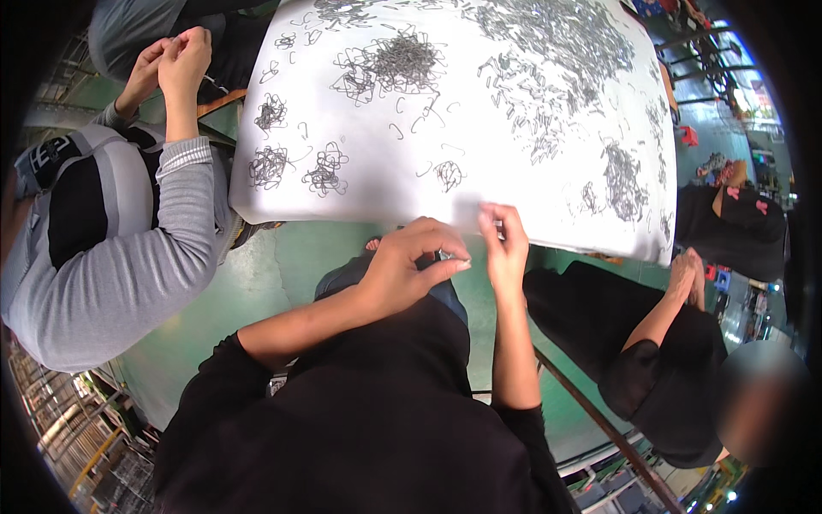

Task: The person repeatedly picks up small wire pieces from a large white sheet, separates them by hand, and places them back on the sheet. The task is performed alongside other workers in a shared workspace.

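Lower centre: black sleeves, bare forearms rising. Left hand (411, 261) curled, thumb and fingertips pinched on a small metal clip (446, 254), kept at the near edge of the white table (360, 193), probably for support. Right hand (503, 244) half closed, fingertips resting on that edge; grip on anything impossible to tell. Bare white strip just beyond. Farther up, tangled wire clip piles (394, 64). Upper left, a co-worker's hands (171, 64) together.
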